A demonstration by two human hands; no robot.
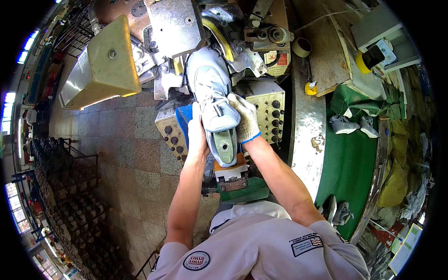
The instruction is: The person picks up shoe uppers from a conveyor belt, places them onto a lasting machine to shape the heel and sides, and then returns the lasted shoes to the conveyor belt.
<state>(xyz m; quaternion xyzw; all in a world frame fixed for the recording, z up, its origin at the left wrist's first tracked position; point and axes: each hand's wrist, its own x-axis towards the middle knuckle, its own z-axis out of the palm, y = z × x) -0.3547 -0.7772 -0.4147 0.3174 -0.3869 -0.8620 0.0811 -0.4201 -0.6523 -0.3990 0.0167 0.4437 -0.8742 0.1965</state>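
A pale grey-blue lace-up shoe (210,84) lies in the middle, its toe pointing away into the jaws of a metal machine (175,23). A green shoe last (224,140) with a round hole shows in its heel opening. My left hand (198,133), bare, is closed along the left side of the shoe. My right hand (245,117) wears a white knit glove with a blue cuff and grips the opposite side, near the collar. The shoe hides part of the fingers of both hands. Its toe sits between metal plates and curved yellow-edged parts.
Cream control boxes with black knobs (263,116) flank the shoe. At left juts a yellowed machine cover (100,65). On the right runs a green conveyor belt (345,163) carrying several grey shoes (344,124). A shoe rack (79,200) stands at far left; a green pad (242,190) is close to my body.
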